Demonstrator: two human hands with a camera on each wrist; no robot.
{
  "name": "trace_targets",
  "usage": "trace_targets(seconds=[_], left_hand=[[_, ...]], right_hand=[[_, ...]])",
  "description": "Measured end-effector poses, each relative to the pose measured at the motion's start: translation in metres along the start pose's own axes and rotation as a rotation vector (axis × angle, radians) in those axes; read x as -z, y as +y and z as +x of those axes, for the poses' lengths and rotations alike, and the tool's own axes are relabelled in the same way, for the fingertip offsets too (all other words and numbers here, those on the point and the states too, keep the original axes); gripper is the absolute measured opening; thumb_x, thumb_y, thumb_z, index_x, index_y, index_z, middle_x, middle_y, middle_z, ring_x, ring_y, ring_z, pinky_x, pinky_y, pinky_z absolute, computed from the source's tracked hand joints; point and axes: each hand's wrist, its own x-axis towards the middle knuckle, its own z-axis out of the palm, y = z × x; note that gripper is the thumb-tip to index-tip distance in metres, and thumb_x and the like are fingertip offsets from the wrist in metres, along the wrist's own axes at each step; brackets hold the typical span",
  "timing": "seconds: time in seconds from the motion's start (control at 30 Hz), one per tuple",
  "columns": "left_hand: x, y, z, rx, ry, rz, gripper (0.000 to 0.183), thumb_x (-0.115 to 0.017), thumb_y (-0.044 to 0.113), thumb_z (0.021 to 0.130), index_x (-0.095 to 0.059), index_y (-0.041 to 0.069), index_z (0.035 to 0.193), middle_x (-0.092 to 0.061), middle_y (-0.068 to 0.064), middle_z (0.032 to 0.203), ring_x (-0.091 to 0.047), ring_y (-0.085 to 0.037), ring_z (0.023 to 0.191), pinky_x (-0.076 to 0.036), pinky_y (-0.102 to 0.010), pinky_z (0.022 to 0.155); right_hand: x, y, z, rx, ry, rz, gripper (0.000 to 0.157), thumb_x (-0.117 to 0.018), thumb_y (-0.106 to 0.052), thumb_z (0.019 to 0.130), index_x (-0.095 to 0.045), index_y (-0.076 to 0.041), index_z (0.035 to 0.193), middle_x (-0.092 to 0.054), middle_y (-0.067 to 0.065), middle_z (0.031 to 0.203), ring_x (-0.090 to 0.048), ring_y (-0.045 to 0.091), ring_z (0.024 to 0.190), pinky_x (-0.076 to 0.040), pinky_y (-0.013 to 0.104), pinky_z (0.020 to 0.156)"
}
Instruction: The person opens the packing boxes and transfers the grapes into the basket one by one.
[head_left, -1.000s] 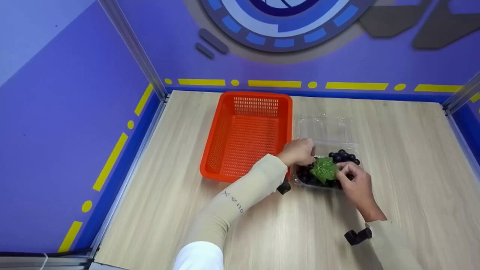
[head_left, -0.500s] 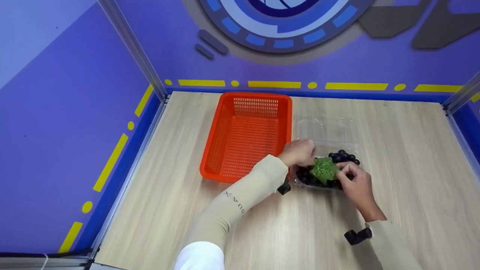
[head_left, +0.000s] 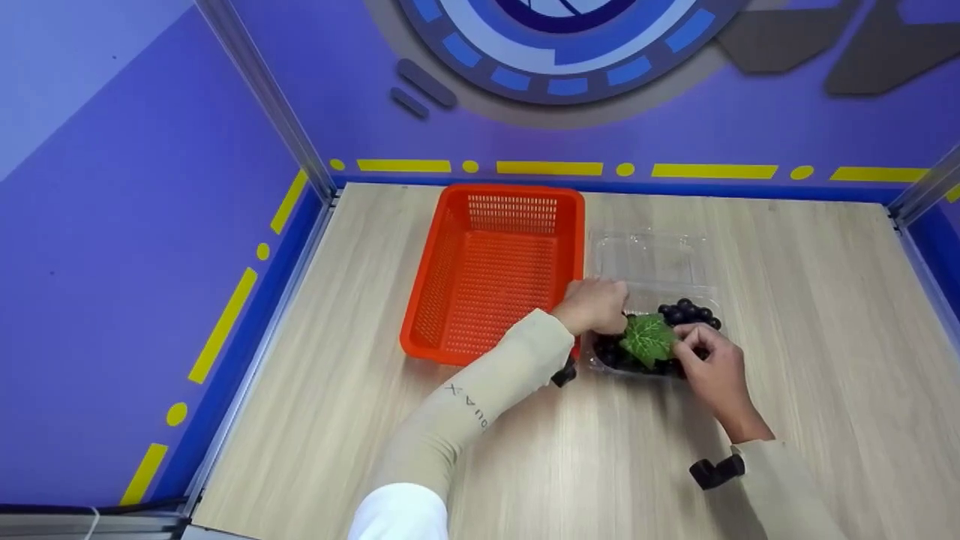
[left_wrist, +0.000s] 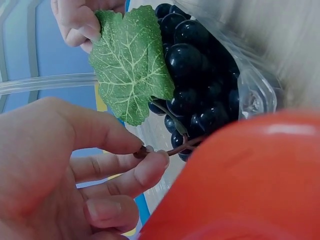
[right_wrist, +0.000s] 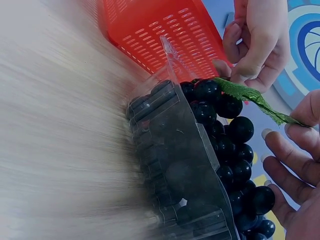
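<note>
A bunch of dark grapes fills the base of a clear plastic clamshell box, whose lid lies back away from the person. Over the grapes spreads a green leaf with pale veins. My left hand pinches the brown stem of the bunch between thumb and fingertips, as the left wrist view shows. On the other side, my right hand pinches the leaf's edge between thumb and forefinger, its other fingers beside the grapes. In the head view the left fingertips are hidden behind the hand.
An orange-red plastic basket with slotted walls stands directly left of the box, and the left wrist passes over its near right corner. Blue-purple panels border the wooden table at the back and sides.
</note>
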Motion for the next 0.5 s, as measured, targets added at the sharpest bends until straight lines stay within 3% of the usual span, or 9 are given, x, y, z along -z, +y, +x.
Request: trace_targets(seconds=[0.33,0.5], left_hand=[[0.0003,-0.0017,-0.0045,-0.052,0.026,0.097,0.022,-0.063,0.013,0.085,-0.047,0.021,0.073,-0.050,0.008,0.076,-0.052,-0.011,0.075,-0.046,-0.031,0.062],[0.0017,-0.0054,-0.0057,-0.070,0.052,0.124,0.018,-0.063,0.014,0.087,-0.051,0.021,0.077,-0.051,0.008,0.077,-0.050,-0.010,0.071,-0.046,-0.031,0.060]], right_hand=[[-0.0007,-0.0016,0.0012,0.000,0.002,-0.003,0.022,-0.061,0.001,0.084,-0.054,-0.006,0.064,-0.072,0.009,0.101,-0.055,-0.013,0.086,-0.039,0.008,0.070],[-0.0018,-0.0026,0.0022,0.004,0.007,0.003,0.022,-0.060,0.002,0.084,-0.054,-0.005,0.064,-0.071,0.011,0.101,-0.055,-0.013,0.085,-0.039,0.007,0.069]])
